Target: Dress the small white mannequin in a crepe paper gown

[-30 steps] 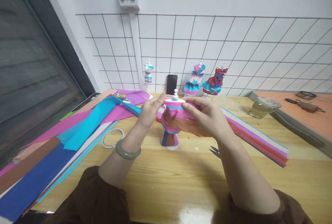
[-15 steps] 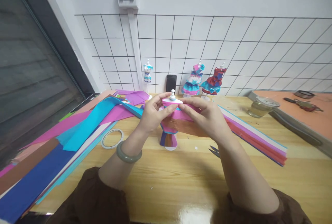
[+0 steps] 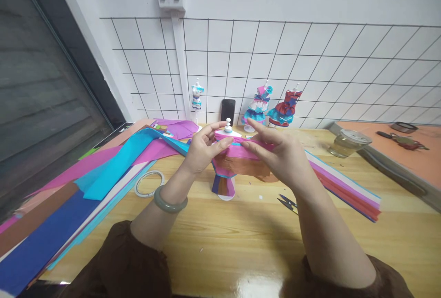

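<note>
A small dress form (image 3: 228,129) with a white knobbed top stands on the wooden table, wrapped in pink, brown and blue paper. My left hand (image 3: 206,147) pinches the form's upper left side, thumb in front and fingers behind. A pink paper strip (image 3: 253,151) runs across the front toward the right. My right hand (image 3: 275,147) holds this strip between thumb and fingers, its index finger raised near the form. Brown paper (image 3: 248,168) hangs below the strip. The form's lower part shows blue, brown and purple panels over a white round base.
Long crepe paper strips (image 3: 113,169) spread at the left, by a tape roll (image 3: 149,184). Small scissors (image 3: 287,203) and more strips (image 3: 344,187) lie at the right. Behind stand dressed forms (image 3: 255,107) and a phone (image 3: 228,112). A cup (image 3: 349,143) sits at right.
My right hand has shifted slightly right, away from the form's top, with its index finger lifted. More of the scissors shows. My left hand has stayed nearly in place.
</note>
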Available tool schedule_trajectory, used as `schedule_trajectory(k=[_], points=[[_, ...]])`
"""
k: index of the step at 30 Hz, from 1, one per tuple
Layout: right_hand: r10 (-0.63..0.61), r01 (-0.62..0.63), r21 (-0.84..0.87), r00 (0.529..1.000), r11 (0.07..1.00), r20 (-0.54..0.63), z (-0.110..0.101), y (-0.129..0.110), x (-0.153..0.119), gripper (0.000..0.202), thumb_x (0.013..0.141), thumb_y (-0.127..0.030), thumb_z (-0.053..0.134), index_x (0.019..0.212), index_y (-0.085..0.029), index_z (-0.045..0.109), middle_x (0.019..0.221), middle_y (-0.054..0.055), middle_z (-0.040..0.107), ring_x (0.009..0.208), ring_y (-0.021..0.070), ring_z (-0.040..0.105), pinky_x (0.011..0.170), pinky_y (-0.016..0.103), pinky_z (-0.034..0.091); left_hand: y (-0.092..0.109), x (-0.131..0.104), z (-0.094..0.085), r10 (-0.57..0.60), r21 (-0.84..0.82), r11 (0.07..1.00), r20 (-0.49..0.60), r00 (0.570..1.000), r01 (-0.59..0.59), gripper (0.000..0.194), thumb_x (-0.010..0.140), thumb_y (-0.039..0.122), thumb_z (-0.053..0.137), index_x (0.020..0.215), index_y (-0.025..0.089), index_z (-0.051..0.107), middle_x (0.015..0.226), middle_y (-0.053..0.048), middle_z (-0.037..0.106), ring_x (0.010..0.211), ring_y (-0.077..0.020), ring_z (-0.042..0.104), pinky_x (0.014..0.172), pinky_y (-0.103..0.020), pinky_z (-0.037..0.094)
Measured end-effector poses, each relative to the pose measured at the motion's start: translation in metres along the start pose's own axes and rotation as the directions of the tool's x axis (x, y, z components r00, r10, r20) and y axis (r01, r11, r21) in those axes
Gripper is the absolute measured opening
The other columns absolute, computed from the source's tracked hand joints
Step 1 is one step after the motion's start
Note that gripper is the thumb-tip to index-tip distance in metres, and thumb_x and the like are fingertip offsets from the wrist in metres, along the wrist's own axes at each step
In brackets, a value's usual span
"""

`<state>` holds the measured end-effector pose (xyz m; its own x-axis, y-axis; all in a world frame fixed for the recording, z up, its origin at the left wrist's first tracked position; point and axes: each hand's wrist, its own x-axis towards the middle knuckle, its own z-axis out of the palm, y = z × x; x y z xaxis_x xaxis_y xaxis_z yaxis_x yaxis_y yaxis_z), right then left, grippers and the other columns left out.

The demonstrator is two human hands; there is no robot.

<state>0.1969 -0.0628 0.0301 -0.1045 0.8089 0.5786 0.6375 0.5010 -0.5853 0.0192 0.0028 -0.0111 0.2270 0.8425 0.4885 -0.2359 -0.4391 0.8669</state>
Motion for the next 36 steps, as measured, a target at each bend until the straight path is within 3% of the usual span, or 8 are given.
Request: schedule_trajectory(k=[3, 7, 13, 17, 24, 31, 36], points=[[-0.022, 0.02, -0.066, 0.999, 0.998, -0.027, -0.006, -0.003, -0.001, 0.045, 0.081, -0.031, 0.066, 0.125, -0.021, 0.061, 0.084, 0.004, 0.075, 0.078, 0.0201, 0.067, 0.075, 0.035, 0.053, -0.001, 0.001, -0.002, -0.011, -0.021, 1.0, 0.013, 1.0, 0.012, 0.047, 0.068, 0.034, 0.077, 0.111, 0.021, 0.063, 0.097, -0.005, 0.068, 0.09, -0.0174, 0.063, 0.075, -0.027, 0.051], [-0.011, 0.009, -0.124, 1.0, 0.992, -0.008, -0.013, -0.003, -0.001, 0.024, 0.08, -0.034, 0.067, 0.099, -0.021, 0.074, 0.087, 0.006, 0.075, 0.078, 0.0219, 0.068, 0.068, 0.033, 0.054, -0.003, 0.003, -0.008, -0.046, -0.101, 0.994, 0.059, 0.997, 0.051, 0.048, 0.067, 0.032, 0.078, 0.112, 0.022, 0.063, 0.102, -0.005, 0.066, 0.09, -0.0164, 0.063, 0.074, -0.026, 0.05], [-0.056, 0.068, -0.076, 0.988, 0.995, 0.146, -0.022, -0.006, -0.003, 0.02, 0.082, -0.03, 0.064, 0.097, -0.021, 0.073, 0.093, 0.006, 0.074, 0.08, 0.0201, 0.068, 0.068, 0.031, 0.053, -0.002, 0.004, -0.016, -0.139, -0.24, 0.957, 0.12, 0.983, 0.165, 0.053, 0.067, 0.031, 0.078, 0.115, 0.02, 0.059, 0.092, -0.004, 0.067, 0.075, -0.0123, 0.063, 0.065, -0.023, 0.048], [-0.086, 0.101, -0.051, 0.967, 0.994, 0.239, -0.025, -0.012, -0.005, 0.014, 0.086, -0.027, 0.058, 0.087, -0.02, 0.071, 0.083, 0.004, 0.071, 0.075, 0.0172, 0.064, 0.066, 0.028, 0.049, -0.002, 0.004, -0.017, -0.175, -0.307, 0.929, 0.123, 0.977, 0.206, 0.053, 0.065, 0.031, 0.08, 0.111, 0.018, 0.058, 0.089, -0.005, 0.068, 0.075, -0.0133, 0.063, 0.066, -0.023, 0.046], [-0.074, 0.095, -0.076, 0.968, 0.993, 0.238, -0.019, -0.015, -0.005, 0.016, 0.089, -0.026, 0.053, 0.082, -0.02, 0.065, 0.077, 0.003, 0.067, 0.071, 0.0156, 0.06, 0.059, 0.025, 0.043, -0.002, 0.003, -0.021, -0.167, -0.359, 0.901, 0.23, 0.959, 0.243, 0.05, 0.06, 0.035, 0.083, 0.098, 0.015, 0.058, 0.085, -0.005, 0.069, 0.076, -0.017, 0.065, 0.069, -0.027, 0.046], [-0.092, 0.096, -0.011, 0.975, 0.995, 0.203, -0.011, -0.011, -0.004, 0.012, 0.087, -0.026, 0.058, 0.091, -0.023, 0.069, 0.085, 0.001, 0.07, 0.074, 0.0153, 0.061, 0.064, 0.026, 0.045, -0.005, 0.002, -0.026, -0.14, -0.419, 0.86, 0.355, 0.924, 0.291, 0.054, 0.058, 0.038, 0.083, 0.098, 0.017, 0.053, 0.086, -0.007, 0.069, 0.087, -0.0246, 0.068, 0.076, -0.034, 0.05], [-0.095, 0.089, 0.049, 0.984, 0.995, 0.149, -0.004, -0.01, -0.002, 0.012, 0.086, -0.026, 0.06, 0.087, -0.02, 0.07, 0.081, 0.002, 0.07, 0.071, 0.0144, 0.061, 0.062, 0.026, 0.044, -0.004, 0.001, -0.027, -0.106, -0.416, 0.869, 0.372, 0.922, 0.268, 0.048, 0.06, 0.045, 0.081, 0.088, 0.017, 0.054, 0.085, -0.008, 0.07, 0.088, -0.0262, 0.067, 0.079, -0.037, 0.05]])
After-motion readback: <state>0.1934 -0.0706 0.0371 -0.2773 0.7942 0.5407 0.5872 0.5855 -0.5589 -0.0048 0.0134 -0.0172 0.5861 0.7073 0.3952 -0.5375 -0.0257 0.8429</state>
